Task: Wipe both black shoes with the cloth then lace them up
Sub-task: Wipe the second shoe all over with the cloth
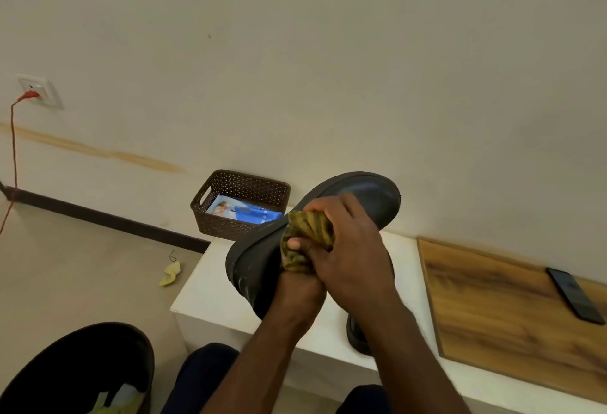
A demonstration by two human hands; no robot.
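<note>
Right hand (348,249) curled round bunched striped cloth (307,236), pressing it to sole of black shoe (368,196). Left hand (300,285) beneath right, gripping same shoe, thumb on cloth; shoe held tilted above white counter (210,288). Second black shoe (356,336) on counter below right wrist. Brown basket (239,203) beyond hands by wall. Phone (574,295) well right.

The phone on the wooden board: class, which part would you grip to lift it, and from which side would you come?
Grip the phone across its two long edges, coming from above. It lies flat and face up on the wooden board, slanted, with nothing touching it, so thumb and fingers probably fit either side. Its thin, flat shape leaves little else to hold.
</note>
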